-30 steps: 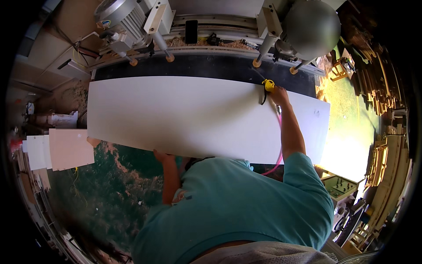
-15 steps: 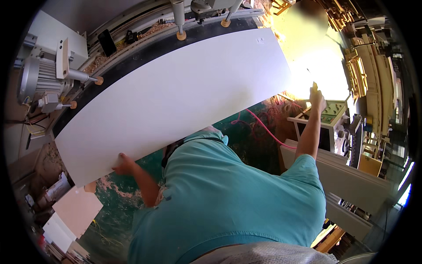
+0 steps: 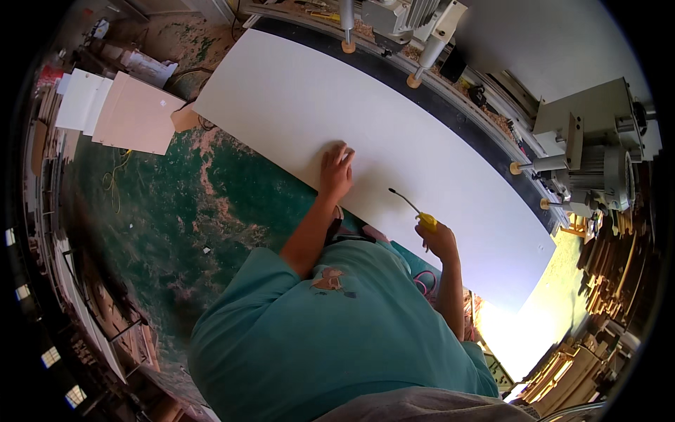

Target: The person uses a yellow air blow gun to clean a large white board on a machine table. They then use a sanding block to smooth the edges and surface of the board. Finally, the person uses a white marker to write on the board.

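A long white panel (image 3: 309,105) lies flat along the machine's dark bed. My left hand (image 3: 337,171) rests on it close to its near edge, fingers apart and slightly bent, holding nothing. In my right hand (image 3: 439,241) is a yellow air blow gun (image 3: 426,222), its fingers wrapped round the handle. The gun's long thin nozzle points forward and left over the panel, its dark tip a short way right of my left hand.
Along the far edge run a dark bed (image 3: 464,119) and round-footed clamp posts (image 3: 413,80). A motor unit (image 3: 598,172) stands at the right. Pale boards (image 3: 133,116) lie at the left. Sawdust covers parts of the green floor (image 3: 169,204); timber (image 3: 605,274) is stacked far right.
The view has swung to the right. My right hand has come from beyond the panel's right end to over it with the blow gun. My left hand has shifted onto the panel's middle part.
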The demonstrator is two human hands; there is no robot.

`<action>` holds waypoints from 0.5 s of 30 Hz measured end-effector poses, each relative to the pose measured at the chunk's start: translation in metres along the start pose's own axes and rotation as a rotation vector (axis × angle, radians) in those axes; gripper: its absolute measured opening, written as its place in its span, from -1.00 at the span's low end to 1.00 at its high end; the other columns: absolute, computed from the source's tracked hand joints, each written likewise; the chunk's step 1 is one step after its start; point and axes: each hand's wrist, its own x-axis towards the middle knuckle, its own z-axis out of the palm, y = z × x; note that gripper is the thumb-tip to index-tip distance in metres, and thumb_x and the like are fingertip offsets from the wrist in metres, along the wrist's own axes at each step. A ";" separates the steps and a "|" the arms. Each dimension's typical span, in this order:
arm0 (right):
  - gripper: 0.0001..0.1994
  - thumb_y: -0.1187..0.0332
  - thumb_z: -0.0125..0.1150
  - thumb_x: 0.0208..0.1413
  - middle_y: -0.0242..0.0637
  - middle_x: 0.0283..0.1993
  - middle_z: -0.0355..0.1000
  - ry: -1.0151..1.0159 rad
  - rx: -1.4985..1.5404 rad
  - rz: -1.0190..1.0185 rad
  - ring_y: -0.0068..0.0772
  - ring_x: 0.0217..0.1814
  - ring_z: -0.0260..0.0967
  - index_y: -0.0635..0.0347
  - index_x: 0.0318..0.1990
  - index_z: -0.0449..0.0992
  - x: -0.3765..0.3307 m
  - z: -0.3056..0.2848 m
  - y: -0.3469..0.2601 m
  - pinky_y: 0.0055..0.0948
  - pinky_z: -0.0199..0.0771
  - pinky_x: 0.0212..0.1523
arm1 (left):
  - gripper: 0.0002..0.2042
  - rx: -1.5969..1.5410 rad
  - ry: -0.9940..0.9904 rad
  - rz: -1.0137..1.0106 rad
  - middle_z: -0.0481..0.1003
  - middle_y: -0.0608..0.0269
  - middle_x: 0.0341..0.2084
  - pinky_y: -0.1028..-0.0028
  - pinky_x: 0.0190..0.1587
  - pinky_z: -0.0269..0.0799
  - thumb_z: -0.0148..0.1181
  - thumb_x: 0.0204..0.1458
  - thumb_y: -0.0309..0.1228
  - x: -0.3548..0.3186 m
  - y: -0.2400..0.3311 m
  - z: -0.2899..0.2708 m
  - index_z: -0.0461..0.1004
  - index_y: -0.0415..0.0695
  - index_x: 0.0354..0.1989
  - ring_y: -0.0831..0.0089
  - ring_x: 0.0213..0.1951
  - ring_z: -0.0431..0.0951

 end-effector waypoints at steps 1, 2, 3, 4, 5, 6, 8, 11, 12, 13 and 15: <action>-0.62 0.00 0.22 0.12 -0.25 -0.51 0.53 0.091 -0.119 -0.101 -0.29 -0.43 0.54 0.16 -0.19 0.55 0.022 0.016 -0.038 -0.25 0.50 -0.33 | -0.56 -0.004 0.000 -0.066 0.31 0.06 0.22 -0.05 0.31 0.12 0.21 0.03 -0.41 0.004 -0.008 -0.016 0.40 -0.19 0.13 0.03 0.31 0.22; -0.54 -0.09 0.20 0.13 -0.16 -0.46 0.56 0.293 -0.374 -0.305 -0.10 -0.39 0.56 0.13 -0.10 0.50 0.049 0.035 -0.068 -0.13 0.51 -0.32 | -0.52 0.032 -0.003 -0.156 0.30 0.02 0.22 -0.03 0.31 0.13 0.23 0.01 -0.40 -0.001 -0.029 -0.025 0.37 -0.20 0.15 0.04 0.31 0.22; -0.50 -0.14 0.15 0.14 -0.05 -0.41 0.56 0.259 -0.410 -0.305 0.09 -0.31 0.54 0.10 -0.03 0.45 0.059 0.046 -0.124 -0.05 0.51 -0.25 | -0.48 0.064 0.009 -0.229 0.29 -0.02 0.21 -0.01 0.31 0.14 0.25 -0.01 -0.40 -0.001 -0.054 -0.030 0.34 -0.22 0.17 0.05 0.31 0.22; -0.52 -0.12 0.13 0.16 -0.02 -0.40 0.56 0.258 -0.377 -0.401 0.08 -0.28 0.54 0.08 0.01 0.42 0.072 0.055 -0.159 -0.03 0.50 -0.22 | -0.40 -0.136 -0.069 -0.259 0.29 -0.02 0.21 0.03 0.31 0.17 0.29 -0.05 -0.37 0.015 -0.049 -0.047 0.28 -0.20 0.21 0.08 0.31 0.23; -0.51 -0.11 0.11 0.17 -0.02 -0.35 0.56 0.295 -0.385 -0.553 0.05 -0.20 0.54 0.09 0.03 0.41 0.081 0.067 -0.191 -0.03 0.49 -0.19 | -0.32 -0.325 -0.175 -0.293 0.28 -0.01 0.20 0.07 0.30 0.20 0.33 -0.08 -0.33 0.020 -0.043 -0.066 0.22 -0.18 0.26 0.12 0.30 0.25; -0.47 -0.11 0.12 0.15 -0.01 -0.22 0.54 0.245 -0.324 -0.798 0.04 -0.12 0.53 0.11 0.08 0.39 0.084 0.077 -0.223 -0.08 0.50 -0.12 | -0.28 -0.758 -0.266 -0.294 0.28 0.04 0.20 0.13 0.29 0.23 0.34 -0.08 -0.31 0.015 -0.048 -0.069 0.16 -0.15 0.29 0.16 0.31 0.24; -0.31 -0.17 0.16 0.07 -0.05 -0.01 0.47 0.007 -0.536 -0.950 0.01 -0.05 0.50 0.11 0.23 0.33 0.062 0.083 -0.286 -0.08 0.48 -0.03 | -0.27 -1.560 -0.196 -0.405 0.30 0.11 0.17 0.30 0.17 0.36 0.32 0.00 -0.25 0.030 -0.037 -0.087 0.09 -0.11 0.33 0.24 0.24 0.31; -0.52 -0.09 0.25 0.01 -0.25 -0.16 0.44 0.410 -0.651 -1.404 -0.20 -0.07 0.48 0.12 -0.11 0.56 0.046 0.030 -0.351 -0.20 0.46 -0.06 | -0.46 -1.819 0.031 -0.671 0.40 0.10 0.10 0.53 -0.28 0.47 0.19 0.19 -0.10 0.049 -0.031 -0.142 0.21 -0.09 0.23 0.36 -0.19 0.57; -0.62 -0.01 0.28 0.01 -0.32 -0.20 0.42 0.706 -0.577 -1.515 -0.25 -0.08 0.43 0.07 -0.18 0.56 0.039 -0.008 -0.379 -0.24 0.40 -0.08 | -0.48 -1.821 -0.007 -0.594 0.44 0.08 0.07 0.55 -0.39 0.41 0.18 0.18 -0.05 0.049 -0.045 -0.145 0.27 -0.10 0.17 0.40 -0.35 0.54; -0.64 0.04 0.28 0.05 -0.38 -0.11 0.43 0.854 -0.527 -1.536 -0.32 -0.01 0.38 0.04 -0.10 0.55 0.029 -0.055 -0.404 -0.28 0.35 -0.08 | -0.49 -1.812 -0.026 -0.520 0.48 0.06 0.03 0.57 -0.50 0.34 0.18 0.18 0.01 0.051 -0.059 -0.149 0.32 -0.12 0.12 0.44 -0.51 0.52; -0.58 0.00 0.29 0.03 -0.39 -0.09 0.43 1.280 -0.551 -1.269 -0.30 0.00 0.36 0.02 -0.04 0.55 0.040 -0.144 -0.438 -0.27 0.32 -0.05 | -0.51 -1.738 -0.152 -0.452 0.54 -0.07 -0.07 0.56 -0.53 0.32 0.18 0.17 0.01 0.067 -0.048 -0.172 0.39 -0.17 0.02 0.43 -0.56 0.50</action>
